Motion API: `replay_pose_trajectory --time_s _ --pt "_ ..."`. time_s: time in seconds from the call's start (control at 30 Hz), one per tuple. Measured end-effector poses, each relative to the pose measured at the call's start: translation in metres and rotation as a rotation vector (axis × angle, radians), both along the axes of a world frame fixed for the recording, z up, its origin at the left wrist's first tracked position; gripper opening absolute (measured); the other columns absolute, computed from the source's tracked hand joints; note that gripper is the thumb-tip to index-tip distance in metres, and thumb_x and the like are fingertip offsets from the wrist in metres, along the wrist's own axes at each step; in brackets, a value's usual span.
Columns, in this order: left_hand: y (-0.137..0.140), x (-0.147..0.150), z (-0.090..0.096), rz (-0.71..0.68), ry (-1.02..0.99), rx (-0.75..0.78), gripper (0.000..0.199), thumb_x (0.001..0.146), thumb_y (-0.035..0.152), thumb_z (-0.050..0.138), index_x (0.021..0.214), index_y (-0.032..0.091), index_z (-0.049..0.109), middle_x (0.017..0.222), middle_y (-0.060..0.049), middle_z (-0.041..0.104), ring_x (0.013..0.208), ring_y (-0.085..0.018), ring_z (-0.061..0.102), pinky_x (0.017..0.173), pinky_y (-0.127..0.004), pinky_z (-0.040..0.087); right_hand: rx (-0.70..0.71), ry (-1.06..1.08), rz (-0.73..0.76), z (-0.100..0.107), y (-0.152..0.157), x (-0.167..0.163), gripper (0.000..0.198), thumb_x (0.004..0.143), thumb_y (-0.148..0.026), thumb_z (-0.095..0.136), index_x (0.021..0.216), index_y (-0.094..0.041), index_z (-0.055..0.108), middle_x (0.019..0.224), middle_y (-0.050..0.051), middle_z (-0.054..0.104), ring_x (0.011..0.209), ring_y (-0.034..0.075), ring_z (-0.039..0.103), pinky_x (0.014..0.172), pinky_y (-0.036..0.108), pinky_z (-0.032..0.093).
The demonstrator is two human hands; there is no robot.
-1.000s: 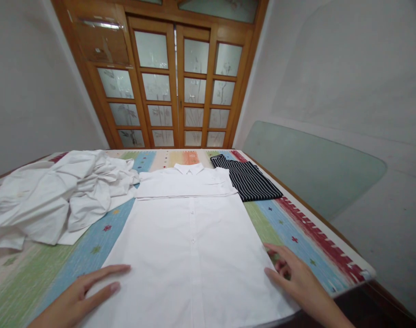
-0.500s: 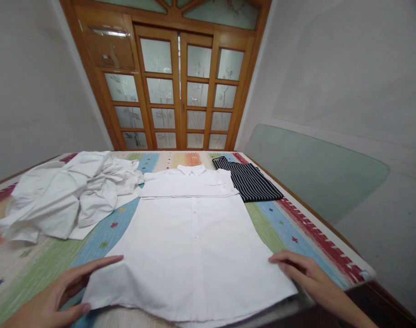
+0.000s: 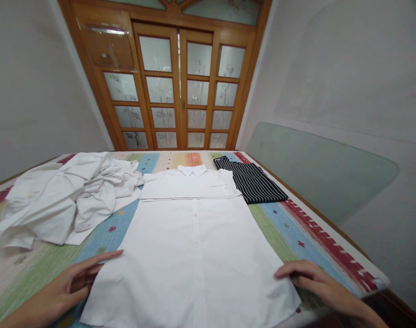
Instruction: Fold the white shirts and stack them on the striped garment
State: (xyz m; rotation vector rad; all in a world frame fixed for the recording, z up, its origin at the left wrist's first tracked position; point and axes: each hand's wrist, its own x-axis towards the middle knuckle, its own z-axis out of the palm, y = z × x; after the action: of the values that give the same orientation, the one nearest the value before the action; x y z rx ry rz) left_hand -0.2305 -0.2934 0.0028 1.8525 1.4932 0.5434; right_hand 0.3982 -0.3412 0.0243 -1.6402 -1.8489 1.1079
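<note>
A white button-up shirt (image 3: pixel 166 241) lies front up before me, its collar at the far end and a crosswise fold below the chest. My left hand (image 3: pixel 76 284) is at its lower left side, index finger stretched over the cloth and the thumb lower, by the edge. On the lower right side, the fingers of my right hand (image 3: pixel 308 278) are bent at the shirt's edge, with the fingertips on the cloth. The undersides of both grips are partly hidden. The near hem runs partly out of the picture.
A crumpled pile of white cloth (image 3: pixel 60 200) lies to the left. Folded black-and-white striped cloth (image 3: pixel 259 182) sits at the far right. A multicoloured patterned cover (image 3: pixel 279 237) spreads over the table. Beyond are wooden glazed doors (image 3: pixel 178 91) and a glass panel (image 3: pixel 320 164) against the right wall.
The shirt's lower part now lies flatter and its hem reaches lower in view. My left thumb has come nearer the fingers; my right hand sits slightly further right and lower.
</note>
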Motion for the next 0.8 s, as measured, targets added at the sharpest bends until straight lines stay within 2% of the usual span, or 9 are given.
replay_pose_trajectory --time_s 0.07,0.1,0.2,0.3,0.4,0.5,0.67,0.8 --pt "0.005 0.009 0.011 -0.051 -0.129 -0.147 0.062 0.072 0.072 0.058 0.129 0.047 0.061 0.127 0.002 0.067 0.112 -0.031 0.065 0.093 -0.042 0.055 0.029 0.032 0.003 0.003 0.011 0.004 0.047 0.083 -0.06 0.056 0.1 -0.023 0.08 0.109 0.014 0.073 0.108 0.034 0.065 0.102 0.052 0.046" --pt "0.009 0.013 0.017 -0.044 -0.136 -0.171 0.06 0.073 0.07 0.06 0.128 0.045 0.062 0.129 0.003 0.066 0.113 -0.031 0.065 0.094 -0.042 0.054 0.037 0.044 0.02 0.006 0.019 0.004 0.047 0.084 -0.059 0.056 0.105 -0.023 0.079 0.111 0.013 0.073 0.108 0.034 0.065 0.101 0.051 0.047" --pt "0.023 0.023 0.029 0.036 0.039 -0.031 0.06 0.074 0.066 0.061 0.125 0.036 0.066 0.122 -0.001 0.07 0.109 -0.031 0.066 0.093 -0.042 0.054 0.047 0.049 0.133 0.012 0.046 0.0 0.05 0.086 -0.053 0.059 0.125 -0.024 0.069 0.121 0.012 0.069 0.111 0.031 0.064 0.099 0.048 0.049" --pt "0.039 0.027 0.029 0.023 0.173 0.144 0.062 0.076 0.063 0.059 0.128 0.03 0.065 0.112 -0.005 0.074 0.111 -0.031 0.065 0.09 -0.039 0.055 0.199 -0.059 0.18 0.011 0.07 -0.007 0.048 0.088 -0.05 0.057 0.128 -0.024 0.067 0.13 0.012 0.065 0.122 0.032 0.058 0.108 0.05 0.041" --pt "0.054 0.026 0.021 -0.032 0.221 0.284 0.065 0.078 0.06 0.059 0.135 0.029 0.059 0.122 -0.007 0.07 0.114 -0.029 0.064 0.09 -0.035 0.055 0.317 -0.202 0.17 0.006 0.085 -0.013 0.048 0.091 -0.045 0.053 0.135 -0.027 0.061 0.141 0.009 0.057 0.131 0.03 0.051 0.113 0.05 0.035" --pt "0.066 0.028 0.015 -0.051 0.256 0.345 0.067 0.081 0.059 0.056 0.14 0.027 0.054 0.129 -0.008 0.066 0.11 -0.027 0.066 0.091 -0.033 0.054 0.327 -0.296 0.186 0.001 0.095 -0.016 0.052 0.092 -0.04 0.051 0.143 -0.029 0.052 0.148 0.008 0.05 0.137 0.028 0.045 0.114 0.048 0.035" --pt "0.087 0.042 0.022 -0.1 0.374 0.417 0.06 0.085 0.052 0.049 0.137 0.024 0.058 0.132 -0.008 0.064 0.118 -0.026 0.06 0.1 -0.034 0.048 0.383 -0.347 0.227 -0.006 0.115 -0.021 0.05 0.091 -0.034 0.051 0.14 -0.025 0.056 0.144 0.01 0.053 0.138 0.028 0.043 0.113 0.047 0.037" --pt "0.102 0.052 0.024 -0.156 0.444 0.468 0.047 0.086 0.031 0.042 0.125 0.027 0.067 0.113 -0.006 0.068 0.105 -0.021 0.062 0.098 -0.031 0.048 0.466 -0.315 0.223 -0.009 0.128 -0.024 0.041 0.089 -0.034 0.054 0.126 -0.024 0.068 0.136 0.012 0.059 0.13 0.029 0.052 0.108 0.046 0.042"
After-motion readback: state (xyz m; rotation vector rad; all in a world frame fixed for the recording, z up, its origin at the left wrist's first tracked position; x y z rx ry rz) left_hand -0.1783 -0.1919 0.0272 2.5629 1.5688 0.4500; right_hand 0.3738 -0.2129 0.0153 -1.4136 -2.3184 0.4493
